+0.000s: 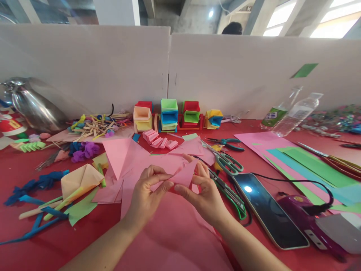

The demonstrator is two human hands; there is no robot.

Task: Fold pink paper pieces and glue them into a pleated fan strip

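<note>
Between my two hands is a small folded piece of pink paper (184,174), held above a large pink sheet (175,233). My left hand (150,190) pinches its left edge between thumb and fingers. On the other side, my right hand (204,190) grips it with the thumb in front and fingers behind. Just beyond the hands lies a pile of small folded pink strips (159,139). A pink paper triangle (117,154) rests to the left, with more pink pieces under it.
Right of my hands lie a green utility knife (229,195), scissors (229,163), pliers (227,143) and a phone (272,210) near a purple power strip (307,214). Colourful paper boxes (169,116) stand against the white partition (84,64). A metal jug (35,105) is at far left.
</note>
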